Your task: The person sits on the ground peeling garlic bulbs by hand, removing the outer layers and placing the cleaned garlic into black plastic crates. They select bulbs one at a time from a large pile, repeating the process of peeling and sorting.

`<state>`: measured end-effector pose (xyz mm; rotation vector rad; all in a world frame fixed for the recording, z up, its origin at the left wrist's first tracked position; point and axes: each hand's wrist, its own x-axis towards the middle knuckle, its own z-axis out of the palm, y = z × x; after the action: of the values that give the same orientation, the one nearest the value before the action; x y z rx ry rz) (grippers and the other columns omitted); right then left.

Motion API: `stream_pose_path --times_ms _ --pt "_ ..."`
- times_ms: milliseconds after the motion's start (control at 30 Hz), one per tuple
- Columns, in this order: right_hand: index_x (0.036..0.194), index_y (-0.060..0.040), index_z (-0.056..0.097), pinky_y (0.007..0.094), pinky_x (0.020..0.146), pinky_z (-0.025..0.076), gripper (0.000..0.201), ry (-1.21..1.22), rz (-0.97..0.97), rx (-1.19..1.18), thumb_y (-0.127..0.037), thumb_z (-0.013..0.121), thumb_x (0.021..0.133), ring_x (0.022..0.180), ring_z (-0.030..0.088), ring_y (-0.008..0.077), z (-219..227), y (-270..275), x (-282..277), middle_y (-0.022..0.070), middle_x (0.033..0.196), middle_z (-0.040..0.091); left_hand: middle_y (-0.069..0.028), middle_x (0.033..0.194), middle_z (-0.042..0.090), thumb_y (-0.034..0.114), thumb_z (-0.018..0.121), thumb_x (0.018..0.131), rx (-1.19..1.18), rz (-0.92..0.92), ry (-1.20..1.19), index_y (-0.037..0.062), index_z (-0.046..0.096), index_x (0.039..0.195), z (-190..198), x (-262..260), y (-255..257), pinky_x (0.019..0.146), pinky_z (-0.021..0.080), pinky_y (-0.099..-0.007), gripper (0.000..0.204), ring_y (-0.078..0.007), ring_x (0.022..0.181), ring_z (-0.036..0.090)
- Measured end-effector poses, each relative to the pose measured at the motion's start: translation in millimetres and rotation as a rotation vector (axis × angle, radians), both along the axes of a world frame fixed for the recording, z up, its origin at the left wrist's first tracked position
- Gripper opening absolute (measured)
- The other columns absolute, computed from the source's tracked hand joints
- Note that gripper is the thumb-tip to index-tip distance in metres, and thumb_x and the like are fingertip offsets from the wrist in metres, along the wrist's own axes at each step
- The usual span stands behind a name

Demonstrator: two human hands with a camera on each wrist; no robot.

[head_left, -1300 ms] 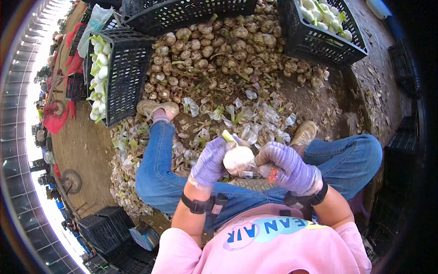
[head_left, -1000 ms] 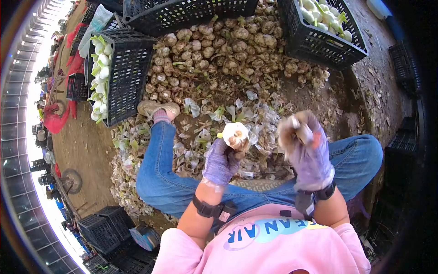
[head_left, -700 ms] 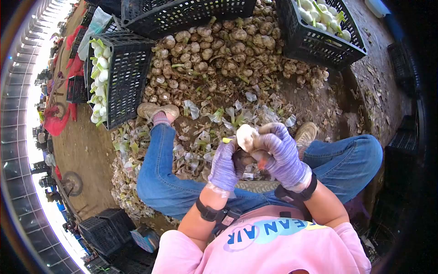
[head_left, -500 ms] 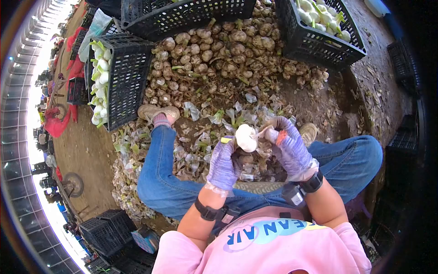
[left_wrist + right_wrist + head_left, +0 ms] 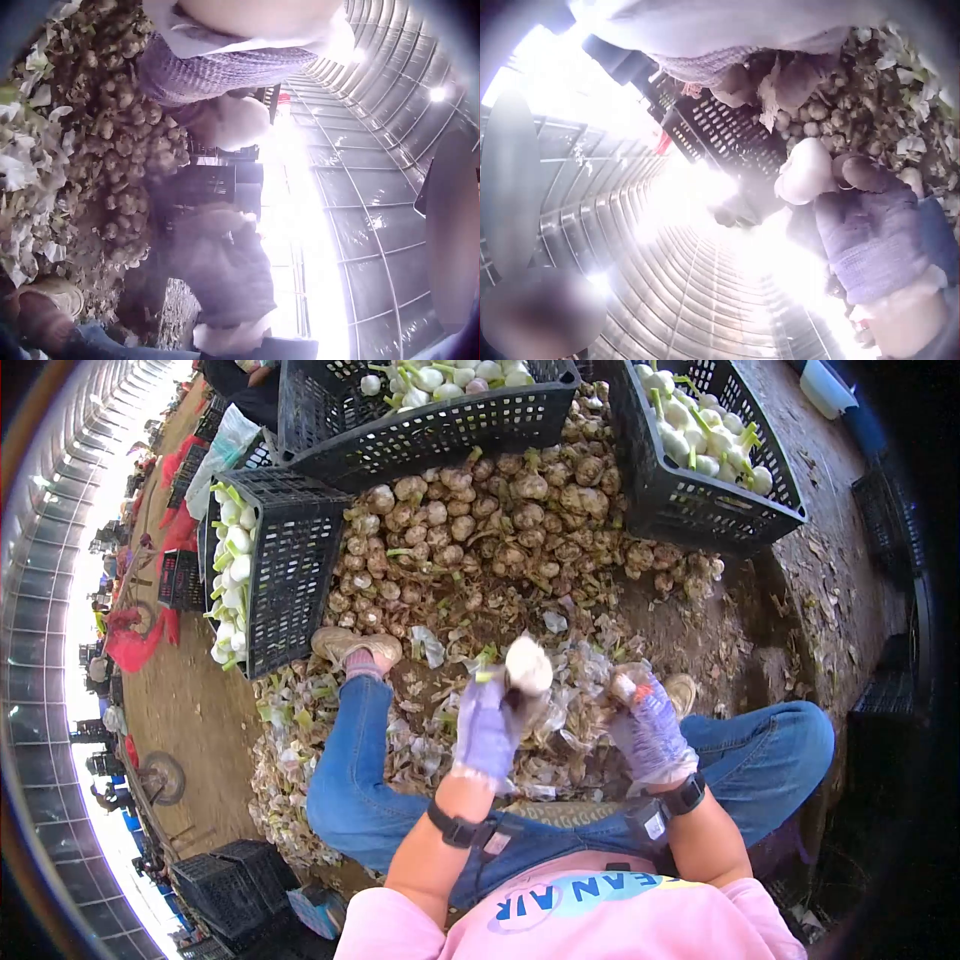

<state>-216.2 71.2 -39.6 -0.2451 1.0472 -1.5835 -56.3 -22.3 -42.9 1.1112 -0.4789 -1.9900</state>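
Note:
In the head view, my gloved left hand [image 5: 488, 728] grips a peeled white garlic bulb [image 5: 528, 666] by its underside, its green stem pointing left. My gloved right hand [image 5: 652, 732] is apart from the bulb, to its right, with fingers curled. A strip of papery skin [image 5: 768, 99] hangs from the right hand's fingers in the right wrist view, where the bulb [image 5: 807, 171] shows smooth and white beside the left thumb. The left wrist view has the bulb [image 5: 244, 121] below the left hand [image 5: 217, 75]; the right hand [image 5: 225, 262] is blurred there.
Unpeeled garlic [image 5: 480, 525] is heaped beyond the feet, with loose skins [image 5: 420, 730] between the legs. Black crates of white bulbs stand at left [image 5: 295, 575], far centre [image 5: 430, 445] and far right [image 5: 700, 510]. Stacked crates [image 5: 235, 890] are at lower left.
The right hand has moved from the bulb out to the right, with a strip of skin. The left hand still holds the bulb. The head view has shifted, showing more of the far crates.

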Motion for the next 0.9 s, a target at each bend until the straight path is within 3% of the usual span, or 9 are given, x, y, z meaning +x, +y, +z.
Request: stream_pose_path --times_ms 133,200,300,367,500,567,733,800,900 --pt "0.098 -0.0068 0.053 0.0292 0.065 0.045 0.022 -0.146 0.048 0.123 -0.019 0.063 0.083 0.076 0.054 0.0143 -2.4 3.8 1.9 0.0004 0.086 0.053 -0.0122 0.120 0.050 0.023 0.067 0.082 -0.468 -0.347 0.365 0.0028 0.042 0.127 105.8 -80.5 -39.5 0.081 0.051 -0.0265 0.056 -0.0172 0.100 0.056" --pt "0.103 -0.0051 0.052 0.0226 0.060 0.047 0.027 -0.153 -0.031 0.116 -0.015 0.065 0.083 0.070 0.055 0.0098 -3.0 1.1 7.2 0.0008 0.085 0.056 -0.0067 0.124 0.048 0.023 0.070 0.079 -0.399 -0.398 0.388 0.0049 0.038 0.133 109.0 -92.5 -41.0 0.083 0.049 -0.0249 0.066 -0.0154 0.097 0.056" --pt "0.100 -0.0052 0.053 0.0201 0.062 0.045 0.024 -0.016 0.047 0.211 -0.012 0.066 0.081 0.072 0.054 0.0075 -18.7 2.2 1.3 -0.0002 0.084 0.056 -0.0096 0.130 0.045 0.029 0.067 0.082 -0.486 -0.499 0.119 0.0072 0.038 0.133 36.9 -90.9 -67.8 0.086 0.049 -0.0327 0.062 -0.0212 0.106 0.055" --pt "0.100 -0.0032 0.055 0.0199 0.065 0.044 0.025 0.025 0.097 0.307 -0.011 0.067 0.079 0.074 0.053 0.0068 -29.0 -1.1 -2.0 -0.0001 0.085 0.057 -0.0104 0.131 0.045 0.025 0.065 0.082 -0.237 -0.545 -0.423 0.0107 0.041 0.130 -3.4 -76.0 -89.9 0.080 0.050 -0.0305 0.055 -0.0205 0.100 0.056" --pt "0.104 -0.0010 0.055 0.0224 0.068 0.045 0.030 0.182 0.237 0.335 -0.011 0.067 0.079 0.075 0.053 0.0079 -52.2 -8.2 -6.0 0.0012 0.086 0.057 -0.0100 0.126 0.045 0.016 0.059 0.085 -0.319 -0.317 -0.763 0.0104 0.040 0.129 -176.9 -10.5 -135.3 0.075 0.050 -0.0314 0.048 -0.0217 0.101 0.053" --pt "0.108 -0.0005 0.056 0.0240 0.073 0.045 0.032 0.129 0.253 0.346 -0.012 0.066 0.080 0.083 0.055 0.0103 -54.6 -13.9 -0.7 0.0042 0.096 0.059 -0.0187 0.125 0.050 0.016 0.063 0.082 -0.252 -0.217 -1.000 0.0074 0.050 0.123 -213.2 2.7 -160.4 0.094 0.040 -0.0361 0.044 -0.0309 0.111 0.051" --pt "0.113 0.0002 0.055 0.0251 0.081 0.044 0.034 0.400 0.482 0.278 -0.016 0.063 0.084 0.093 0.055 0.0118 -62.6 -18.4 -8.7 0.0059 0.106 0.059 -0.0209 0.122 0.052 0.016 0.068 0.076 -0.167 -0.387 -1.256 0.0037 0.049 0.123 -251.3 -1.3 -192.7 0.094 0.040 -0.0358 0.052 -0.0304 0.112 0.051" --pt "0.114 0.0000 0.054 0.0252 0.083 0.044 0.034 0.184 0.356 0.328 -0.016 0.062 0.084 0.094 0.055 0.0115 -63.1 -9.7 -4.0 0.0055 0.106 0.059 -0.0215 0.122 0.052 0.016 0.069 0.075 -0.209 -0.422 -1.338 0.0012 0.046 0.126 -246.3 -3.2 -186.2 0.093 0.041 -0.0357 0.058 -0.0303 0.113 0.051" --pt "0.117 0.0007 0.053 0.0274 0.087 0.043 0.036 0.165 0.311 0.433 -0.015 0.060 0.085 0.099 0.054 0.0135 -56.4 -14.3 -1.1 0.0066 0.109 0.058 -0.0213 0.134 0.040 0.007 0.070 0.074 -0.316 -0.213 -0.832 -0.0044 0.030 0.131 -201.3 -11.8 -144.7 0.097 0.042 -0.0385 0.070 -0.0303 0.114 0.049"
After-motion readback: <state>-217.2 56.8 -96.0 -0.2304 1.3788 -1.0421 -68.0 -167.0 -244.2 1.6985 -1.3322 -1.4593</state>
